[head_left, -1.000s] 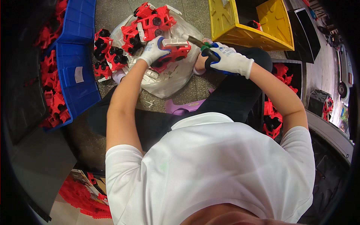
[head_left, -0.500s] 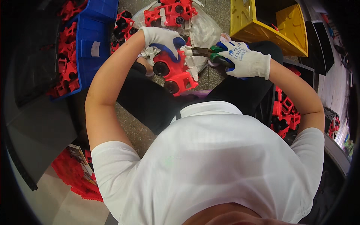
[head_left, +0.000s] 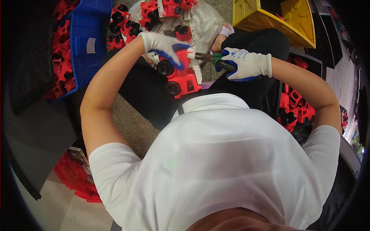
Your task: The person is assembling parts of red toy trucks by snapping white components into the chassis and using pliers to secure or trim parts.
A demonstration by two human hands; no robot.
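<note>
A red toy truck (head_left: 188, 79) with black wheels lies tilted between my knees. My left hand (head_left: 163, 46), in a white glove with blue-coated fingers, is over its upper end. Its thumb and fingers are spread and slightly blurred, at or just above the red body. My right hand (head_left: 246, 63), gloved the same way, is closed around pliers (head_left: 225, 64) with green and black handles. The pliers' jaws point left and meet a small white part (head_left: 190, 54) at the truck's upper end. The jaws' exact grip is too small to make out.
More red toy trucks (head_left: 149, 15) lie ahead on white parts and a clear plastic bag (head_left: 208, 25). A blue bin (head_left: 83, 57) with red parts stands left. At the upper right is a yellow bin (head_left: 277, 23). Further red trucks (head_left: 295, 113) sit by my right elbow.
My left hand's fingers have spread from their closer hold on the truck. The pliers stay at the white part, and my right hand has shifted slightly left. The whole view has shifted a little.
</note>
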